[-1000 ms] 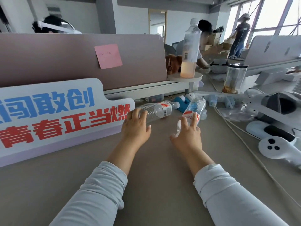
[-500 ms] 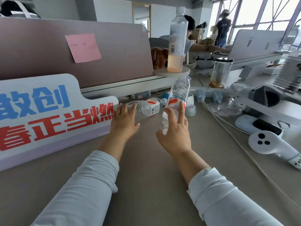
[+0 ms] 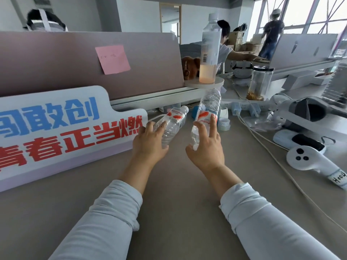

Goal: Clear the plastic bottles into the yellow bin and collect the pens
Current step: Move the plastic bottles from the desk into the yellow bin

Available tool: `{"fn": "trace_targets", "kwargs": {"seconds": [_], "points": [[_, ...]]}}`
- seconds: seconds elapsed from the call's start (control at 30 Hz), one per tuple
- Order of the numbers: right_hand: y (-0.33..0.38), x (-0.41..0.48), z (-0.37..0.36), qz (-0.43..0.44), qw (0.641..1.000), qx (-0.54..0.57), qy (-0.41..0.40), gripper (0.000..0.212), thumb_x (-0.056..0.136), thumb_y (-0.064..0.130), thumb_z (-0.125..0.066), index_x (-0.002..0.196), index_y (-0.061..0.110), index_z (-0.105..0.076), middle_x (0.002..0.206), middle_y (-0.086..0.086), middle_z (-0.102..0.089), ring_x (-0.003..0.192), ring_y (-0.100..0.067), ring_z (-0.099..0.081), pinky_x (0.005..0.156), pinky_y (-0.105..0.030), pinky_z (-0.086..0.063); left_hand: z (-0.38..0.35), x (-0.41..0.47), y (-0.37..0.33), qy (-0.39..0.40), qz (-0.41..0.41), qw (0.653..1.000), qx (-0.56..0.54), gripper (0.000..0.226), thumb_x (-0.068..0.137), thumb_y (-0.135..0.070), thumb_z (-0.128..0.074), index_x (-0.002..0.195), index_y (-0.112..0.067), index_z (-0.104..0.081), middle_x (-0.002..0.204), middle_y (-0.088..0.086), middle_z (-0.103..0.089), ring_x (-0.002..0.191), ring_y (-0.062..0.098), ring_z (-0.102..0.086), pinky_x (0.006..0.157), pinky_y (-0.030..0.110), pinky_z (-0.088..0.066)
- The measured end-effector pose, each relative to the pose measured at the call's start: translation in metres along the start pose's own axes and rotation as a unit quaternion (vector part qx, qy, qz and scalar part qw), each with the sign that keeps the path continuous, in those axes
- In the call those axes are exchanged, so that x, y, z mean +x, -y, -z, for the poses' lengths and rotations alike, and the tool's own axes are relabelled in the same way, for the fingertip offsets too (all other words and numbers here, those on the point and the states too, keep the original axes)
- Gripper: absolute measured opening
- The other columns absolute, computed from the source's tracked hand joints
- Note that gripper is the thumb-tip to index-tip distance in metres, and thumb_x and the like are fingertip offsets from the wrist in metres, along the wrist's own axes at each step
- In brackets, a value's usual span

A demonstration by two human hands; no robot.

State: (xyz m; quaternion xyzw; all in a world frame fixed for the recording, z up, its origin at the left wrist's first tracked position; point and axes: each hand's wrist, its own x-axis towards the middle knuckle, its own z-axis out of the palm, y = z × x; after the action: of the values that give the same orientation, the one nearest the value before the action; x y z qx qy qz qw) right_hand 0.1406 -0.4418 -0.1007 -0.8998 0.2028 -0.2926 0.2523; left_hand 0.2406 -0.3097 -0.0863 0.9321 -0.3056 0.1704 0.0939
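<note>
Two clear plastic bottles with red-and-white labels are in my hands over the desk. My left hand (image 3: 150,141) grips the left bottle (image 3: 173,121) near its base, the bottle tilted with its neck pointing away and up. My right hand (image 3: 206,147) holds the right bottle (image 3: 208,107) upside down, cap end low by my palm, base pointing up. A third, taller bottle (image 3: 210,49) with pinkish liquid stands on a round white shelf (image 3: 204,84) behind. No yellow bin or pens are in view.
A white sign with blue and red characters (image 3: 56,132) leans at left against a mauve divider (image 3: 75,62). A power strip (image 3: 244,107), a cable (image 3: 272,151), a white controller (image 3: 315,162), a headset (image 3: 304,113) and a jar (image 3: 261,83) crowd the right. People work behind.
Both bottles have come up off the desk: the left one now tilts upward in my left hand, and the right one is raised higher and nearer to me.
</note>
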Motion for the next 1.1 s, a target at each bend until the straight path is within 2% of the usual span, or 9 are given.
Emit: {"fn": "trace_targets", "kwargs": {"seconds": [0.17, 0.23, 0.3, 0.4, 0.57, 0.7, 0.77, 0.9, 1.1], "points": [[0.033, -0.035, 0.002, 0.073, 0.996, 0.047, 0.005, 0.065, 0.077, 0.016, -0.063, 0.136, 0.032, -0.04, 0.158, 0.004, 0.01, 0.138, -0.036, -0.027, 0.1, -0.042, -0.042, 0.041, -0.062, 0.024, -0.042, 0.029, 0.999, -0.005, 0.079, 0.088, -0.044, -0.059, 0.151, -0.026, -0.013, 0.149, 0.006, -0.027, 0.134, 0.024, -0.035, 0.101, 0.034, -0.044], [0.054, -0.052, 0.0, 0.104, 0.992, 0.068, 0.019, 0.066, 0.078, 0.015, -0.062, 0.137, 0.034, -0.04, 0.158, 0.007, 0.007, 0.136, -0.036, -0.032, 0.098, -0.044, -0.046, 0.065, -0.094, 0.045, -0.067, 0.04, 0.997, -0.002, 0.081, 0.087, -0.046, -0.06, 0.151, -0.026, -0.015, 0.148, 0.006, -0.03, 0.13, 0.022, -0.041, 0.095, 0.033, -0.048], [0.08, -0.07, -0.007, 0.136, 0.986, 0.095, 0.034, 0.066, 0.079, 0.014, -0.062, 0.137, 0.036, -0.04, 0.158, 0.009, 0.004, 0.135, -0.034, -0.034, 0.097, -0.046, -0.048, 0.092, -0.129, 0.071, -0.096, 0.061, 0.994, -0.004, 0.081, 0.084, -0.043, -0.065, 0.15, -0.025, -0.022, 0.147, 0.006, -0.035, 0.129, 0.024, -0.044, 0.089, 0.037, -0.051], [0.134, -0.1, -0.028, 0.202, 0.967, 0.151, 0.037, 0.067, 0.076, 0.01, -0.063, 0.136, 0.032, -0.044, 0.159, 0.004, -0.005, 0.134, -0.033, -0.038, 0.093, -0.043, -0.05, 0.131, -0.187, 0.114, -0.116, 0.106, 0.988, 0.007, 0.08, 0.08, -0.036, -0.07, 0.148, -0.024, -0.03, 0.147, 0.006, -0.035, 0.129, 0.026, -0.045, 0.089, 0.04, -0.049], [0.252, -0.168, -0.081, 0.283, 0.932, 0.209, 0.088, 0.067, 0.08, 0.011, -0.062, 0.138, 0.034, -0.039, 0.159, 0.005, -0.003, 0.139, -0.032, -0.031, 0.099, -0.049, -0.047, 0.198, -0.293, 0.198, -0.124, 0.23, 0.963, 0.074, 0.08, 0.081, -0.039, -0.065, 0.148, -0.029, -0.023, 0.148, 0.001, -0.027, 0.126, 0.026, -0.045, 0.087, 0.038, -0.049], [0.346, -0.235, -0.119, 0.369, 0.882, 0.254, 0.148, 0.064, 0.077, 0.009, -0.062, 0.136, 0.029, -0.044, 0.159, 0.0, -0.008, 0.135, -0.034, -0.037, 0.097, -0.045, -0.048, 0.249, -0.388, 0.256, -0.138, 0.334, 0.923, 0.131, 0.079, 0.08, -0.04, -0.065, 0.146, -0.028, -0.025, 0.143, 0.002, -0.031, 0.12, 0.028, -0.048, 0.087, 0.041, -0.049], [0.392, -0.277, -0.136, 0.413, 0.845, 0.286, 0.183, 0.063, 0.075, 0.009, -0.061, 0.134, 0.026, -0.047, 0.158, -0.003, -0.013, 0.132, -0.035, -0.04, 0.094, -0.046, -0.05, 0.269, -0.44, 0.278, -0.147, 0.39, 0.897, 0.149, 0.077, 0.08, -0.038, -0.065, 0.146, -0.028, -0.026, 0.143, 0.002, -0.03, 0.118, 0.029, -0.048, 0.087, 0.041, -0.048], [0.476, -0.376, -0.163, 0.487, 0.765, 0.325, 0.268, 0.064, 0.073, 0.014, -0.059, 0.133, 0.033, -0.045, 0.158, 0.0, -0.011, 0.128, -0.034, -0.044, 0.085, -0.043, -0.054, 0.304, -0.551, 0.308, -0.162, 0.498, 0.833, 0.176, 0.077, 0.081, -0.038, -0.065, 0.147, -0.026, -0.026, 0.144, 0.003, -0.029, 0.118, 0.031, -0.047, 0.087, 0.041, -0.047], [0.562, -0.5, -0.179, 0.561, 0.669, 0.339, 0.35, 0.058, 0.074, 0.027, -0.05, 0.133, 0.026, -0.052, 0.156, -0.007, -0.02, 0.129, -0.035, -0.044, 0.097, -0.039, -0.046, 0.337, -0.687, 0.326, -0.185, 0.626, 0.731, 0.198, 0.065, 0.087, -0.038, -0.061, 0.143, -0.024, -0.031, 0.142, 0.006, -0.029, 0.118, 0.032, -0.048, 0.089, 0.042, -0.048]]}}
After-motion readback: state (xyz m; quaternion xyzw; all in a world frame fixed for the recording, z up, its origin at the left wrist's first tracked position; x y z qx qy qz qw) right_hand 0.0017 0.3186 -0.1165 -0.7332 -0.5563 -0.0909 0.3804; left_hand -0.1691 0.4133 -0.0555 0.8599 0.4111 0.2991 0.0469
